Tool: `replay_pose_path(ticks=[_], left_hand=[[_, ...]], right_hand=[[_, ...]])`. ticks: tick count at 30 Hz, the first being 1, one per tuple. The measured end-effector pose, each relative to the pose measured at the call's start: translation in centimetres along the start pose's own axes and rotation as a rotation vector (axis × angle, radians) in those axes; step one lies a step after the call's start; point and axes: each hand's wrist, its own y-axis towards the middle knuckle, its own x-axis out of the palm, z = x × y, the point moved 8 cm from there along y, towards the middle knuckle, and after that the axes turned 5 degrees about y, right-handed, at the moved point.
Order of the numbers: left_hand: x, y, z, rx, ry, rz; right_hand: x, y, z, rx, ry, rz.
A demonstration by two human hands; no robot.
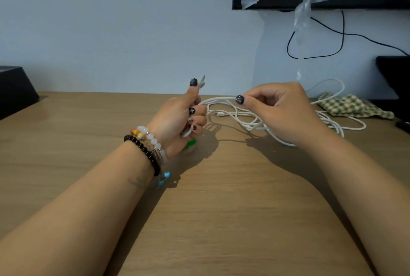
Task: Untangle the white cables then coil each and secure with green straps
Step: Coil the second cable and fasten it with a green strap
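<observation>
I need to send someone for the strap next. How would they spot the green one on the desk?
On the wooden desk, look just under the left hand, the one with beaded bracelets. The green strap peeks out below its curled fingers, the only bright green thing beside the white cables.

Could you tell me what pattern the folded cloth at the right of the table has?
A green-and-cream check; the cloth shows in the head view.

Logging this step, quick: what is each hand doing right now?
Left hand: fingers curled round a white cable, its end sticking up past the thumb.
Right hand: pinching the same white cable near the tangle.
</observation>
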Motion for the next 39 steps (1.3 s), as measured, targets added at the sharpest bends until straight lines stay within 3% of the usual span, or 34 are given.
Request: replay_pose_path(ticks=[7, 14, 18, 22, 31, 39], left_hand=[[0.3, -0.1, -0.4, 0.008, 0.173, -0.001], [0.8, -0.1, -1.6, -0.109, 0.029, -0.092], [0.8, 0.0, -1.2, -0.039, 0.282, -0.084], [1.6, -0.2, -1.3, 0.008, 0.565, -0.142], [1.9, -0.2, -1.2, 0.056, 0.649, -0.135], [2.3, -0.2, -0.9, 0.136, 0.718, -0.166]], right_hand=[[1.1, -0.5, -0.1, -0.027, 0.041, 0.000], [1.7, -0.7, -0.7, -0.063, 0.006, -0.055], [1.9, -0.7, -0.3, -0.050, 0.003, -0.069], [0.7, -0.2, 0.4, 0.002, 0.016, 0.026], [0.5, -0.1, 0.8, 0.032, 0.071, 0.081], [1.5, -0.5, 0.2, 0.065, 0.103, -0.069]])
